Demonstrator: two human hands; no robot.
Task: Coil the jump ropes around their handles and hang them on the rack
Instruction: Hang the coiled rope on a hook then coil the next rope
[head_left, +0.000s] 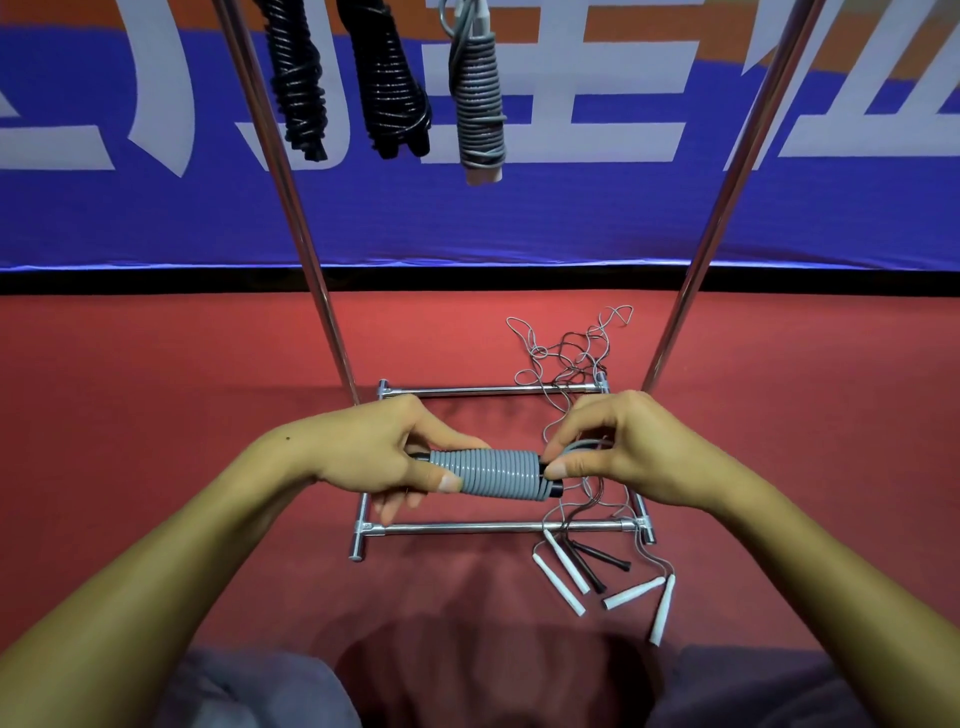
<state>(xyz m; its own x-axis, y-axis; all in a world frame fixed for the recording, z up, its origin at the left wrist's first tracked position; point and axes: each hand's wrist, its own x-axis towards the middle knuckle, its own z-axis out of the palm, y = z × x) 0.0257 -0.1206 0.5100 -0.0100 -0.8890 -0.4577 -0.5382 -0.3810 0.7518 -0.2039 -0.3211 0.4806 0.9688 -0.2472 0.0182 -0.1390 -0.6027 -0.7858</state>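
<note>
Coiling is in hand, near its end: a grey jump rope (501, 474) is wound in tight, even turns around black handles, held level above the rack base (498, 528). The wound bundle is gripped at one end by the left hand (379, 457), fingers curled round it, thumb laid on the coils. At the other end the last of the cord is pinched between thumb and fingertips of the right hand (618, 449). Next, by judgement, the loose tail must be tucked or locked under a turn so the coils do not spring open, then the bundle hung.

Three coiled ropes hang above already: two black (298, 78) (389, 78), one grey bundle (480, 98). Loose ropes (571, 358) lie tangled on the red floor, their white handles (563, 577) and black handles (597, 561) still unwound.
</note>
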